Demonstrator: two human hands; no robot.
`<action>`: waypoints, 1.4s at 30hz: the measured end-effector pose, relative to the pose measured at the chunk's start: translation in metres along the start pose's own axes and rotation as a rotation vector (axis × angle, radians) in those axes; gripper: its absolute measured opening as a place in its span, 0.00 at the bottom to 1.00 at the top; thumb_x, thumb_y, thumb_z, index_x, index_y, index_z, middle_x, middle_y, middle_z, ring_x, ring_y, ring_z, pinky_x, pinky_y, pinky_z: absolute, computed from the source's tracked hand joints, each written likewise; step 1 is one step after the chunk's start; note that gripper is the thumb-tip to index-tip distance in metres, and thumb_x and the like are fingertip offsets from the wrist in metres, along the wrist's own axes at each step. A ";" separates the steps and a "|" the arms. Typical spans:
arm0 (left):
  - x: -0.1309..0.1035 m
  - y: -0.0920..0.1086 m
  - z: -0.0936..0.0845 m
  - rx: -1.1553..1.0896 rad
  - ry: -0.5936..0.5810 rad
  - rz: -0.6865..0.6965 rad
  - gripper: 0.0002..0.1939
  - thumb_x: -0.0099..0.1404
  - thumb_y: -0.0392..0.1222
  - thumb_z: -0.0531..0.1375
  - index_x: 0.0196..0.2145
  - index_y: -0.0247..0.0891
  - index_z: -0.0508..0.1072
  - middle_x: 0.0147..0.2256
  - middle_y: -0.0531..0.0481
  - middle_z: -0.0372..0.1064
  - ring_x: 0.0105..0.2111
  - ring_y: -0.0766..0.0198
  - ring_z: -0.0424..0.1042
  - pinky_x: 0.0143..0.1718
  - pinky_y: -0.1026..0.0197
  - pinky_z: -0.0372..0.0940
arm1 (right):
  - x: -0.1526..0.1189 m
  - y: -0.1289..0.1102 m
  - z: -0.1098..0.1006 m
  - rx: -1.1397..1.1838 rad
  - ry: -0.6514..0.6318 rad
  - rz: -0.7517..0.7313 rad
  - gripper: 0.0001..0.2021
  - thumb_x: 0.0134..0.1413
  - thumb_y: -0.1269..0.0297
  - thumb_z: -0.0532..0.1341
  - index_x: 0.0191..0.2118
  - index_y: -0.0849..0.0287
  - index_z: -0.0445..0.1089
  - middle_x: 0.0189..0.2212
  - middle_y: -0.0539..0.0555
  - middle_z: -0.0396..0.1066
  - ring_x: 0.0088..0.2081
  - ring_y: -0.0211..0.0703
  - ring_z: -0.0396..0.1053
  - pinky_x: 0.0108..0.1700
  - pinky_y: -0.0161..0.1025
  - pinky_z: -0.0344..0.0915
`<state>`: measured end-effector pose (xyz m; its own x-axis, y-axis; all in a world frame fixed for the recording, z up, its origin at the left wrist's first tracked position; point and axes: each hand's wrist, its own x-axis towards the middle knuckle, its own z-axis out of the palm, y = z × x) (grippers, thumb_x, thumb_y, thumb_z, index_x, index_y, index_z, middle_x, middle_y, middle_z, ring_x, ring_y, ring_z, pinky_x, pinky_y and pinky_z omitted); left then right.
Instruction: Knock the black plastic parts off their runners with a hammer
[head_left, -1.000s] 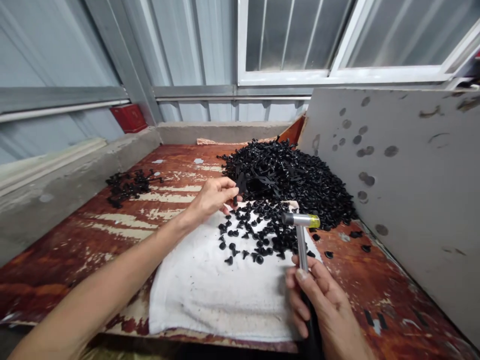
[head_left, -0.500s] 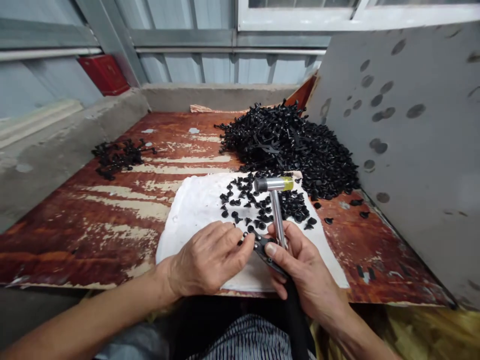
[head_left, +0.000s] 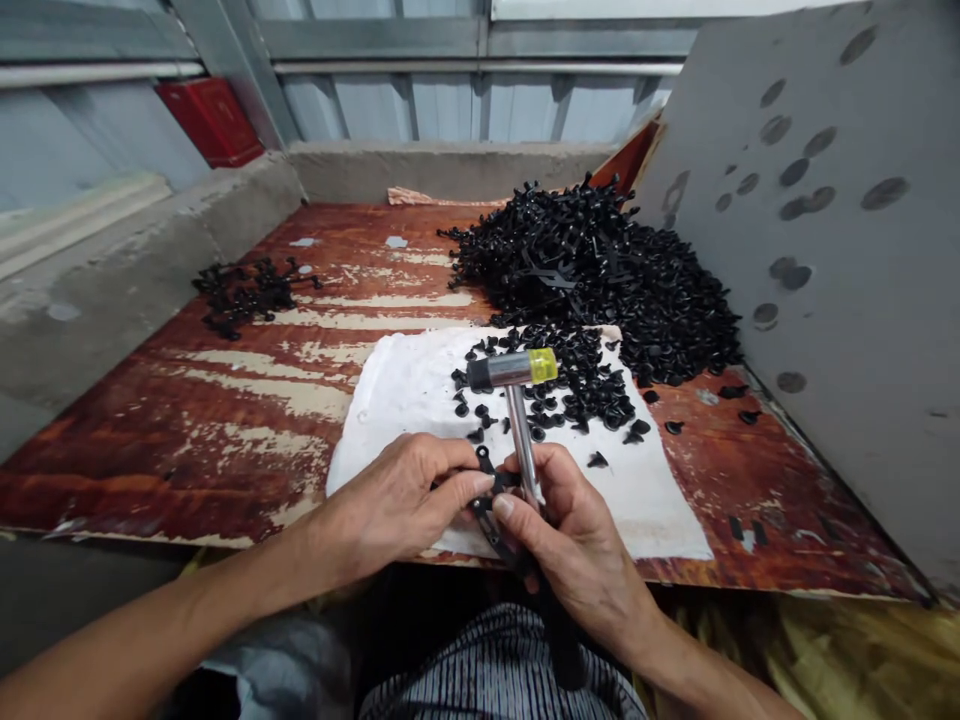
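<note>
My left hand (head_left: 401, 490) pinches a small black part (head_left: 484, 462) with a round eyelet at its upper end, between thumb and forefinger. My right hand (head_left: 581, 545) is closed around a mallet (head_left: 519, 415) with a metal neck, one black face and one yellow face. The mallet's head points away from me and its dark handle hangs below the hand. The right thumb also presses on a dark strip-like piece with metal dots (head_left: 491, 525) close to the left fingertips; whether it joins the pinched part is hidden. Both hands are over a white cloth (head_left: 409, 385).
Loose black studs (head_left: 600, 400) lie on the cloth. A large heap of black parts (head_left: 555, 250) rises behind, and a smaller bunch (head_left: 251, 295) sits at left. A grey panel (head_left: 840, 300) stands along the right side of the worn red-brown table (head_left: 247, 430).
The mallet and both hands have shifted left in view. My left fingers now pinch an eyelet-ended part that was not visible before. The camera has tipped slightly downward.
</note>
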<state>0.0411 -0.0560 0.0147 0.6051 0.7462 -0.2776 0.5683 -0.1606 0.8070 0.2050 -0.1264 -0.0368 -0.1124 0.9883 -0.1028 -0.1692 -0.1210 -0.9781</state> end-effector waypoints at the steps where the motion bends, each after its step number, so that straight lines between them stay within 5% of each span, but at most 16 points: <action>1: 0.001 -0.002 -0.001 -0.016 -0.004 -0.023 0.13 0.63 0.44 0.52 0.26 0.36 0.71 0.24 0.52 0.69 0.27 0.66 0.69 0.30 0.66 0.63 | 0.000 0.000 -0.001 -0.009 -0.010 0.014 0.12 0.61 0.54 0.61 0.43 0.54 0.62 0.22 0.41 0.60 0.17 0.30 0.54 0.15 0.26 0.55; 6: 0.002 -0.018 -0.016 0.057 0.077 -0.101 0.13 0.61 0.44 0.51 0.23 0.37 0.68 0.19 0.55 0.63 0.21 0.68 0.62 0.25 0.67 0.58 | 0.000 -0.008 -0.019 -0.139 0.006 0.056 0.14 0.65 0.49 0.56 0.43 0.55 0.62 0.21 0.42 0.61 0.17 0.30 0.55 0.17 0.28 0.56; 11: -0.007 -0.032 -0.033 0.252 0.149 -0.037 0.14 0.64 0.46 0.49 0.25 0.38 0.66 0.22 0.54 0.60 0.24 0.67 0.60 0.27 0.65 0.56 | 0.000 -0.014 -0.030 -0.232 -0.001 0.053 0.16 0.64 0.46 0.55 0.42 0.56 0.63 0.26 0.45 0.64 0.17 0.29 0.55 0.17 0.30 0.57; 16: -0.011 -0.022 -0.034 0.680 0.313 -0.053 0.09 0.66 0.39 0.48 0.30 0.39 0.64 0.22 0.55 0.55 0.24 0.64 0.56 0.30 0.60 0.52 | 0.001 -0.005 -0.029 -0.168 0.006 0.081 0.18 0.61 0.46 0.59 0.45 0.55 0.62 0.29 0.46 0.67 0.17 0.29 0.57 0.15 0.29 0.56; 19: -0.003 -0.014 -0.035 0.810 0.312 -0.088 0.08 0.66 0.36 0.49 0.32 0.39 0.66 0.21 0.56 0.52 0.23 0.64 0.52 0.29 0.59 0.49 | 0.002 -0.001 -0.027 -0.104 0.032 0.096 0.18 0.60 0.46 0.61 0.44 0.55 0.63 0.28 0.46 0.66 0.17 0.29 0.56 0.15 0.28 0.56; 24: 0.020 -0.023 -0.045 0.390 0.178 -0.012 0.11 0.64 0.39 0.51 0.26 0.37 0.67 0.21 0.55 0.58 0.21 0.68 0.56 0.25 0.64 0.51 | 0.001 -0.001 -0.026 -0.042 0.056 0.099 0.18 0.58 0.47 0.63 0.43 0.55 0.64 0.27 0.45 0.66 0.17 0.28 0.55 0.15 0.28 0.55; 29: 0.035 -0.038 -0.042 0.026 0.164 -0.146 0.10 0.60 0.42 0.54 0.24 0.36 0.68 0.18 0.55 0.61 0.15 0.72 0.52 0.17 0.67 0.46 | 0.000 -0.002 -0.026 -0.004 0.067 0.110 0.19 0.57 0.47 0.64 0.44 0.55 0.64 0.27 0.45 0.66 0.18 0.29 0.56 0.15 0.27 0.56; 42: 0.032 -0.033 -0.035 -0.321 0.140 -0.258 0.10 0.61 0.38 0.56 0.23 0.33 0.68 0.20 0.50 0.69 0.12 0.77 0.52 0.14 0.70 0.41 | -0.001 -0.002 -0.027 0.030 0.074 0.123 0.19 0.56 0.47 0.65 0.43 0.55 0.66 0.27 0.45 0.66 0.18 0.29 0.56 0.14 0.27 0.57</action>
<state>0.0219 -0.0042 -0.0028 0.3716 0.8195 -0.4362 0.4754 0.2356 0.8476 0.2321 -0.1248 -0.0398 -0.0614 0.9698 -0.2359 -0.1878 -0.2434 -0.9516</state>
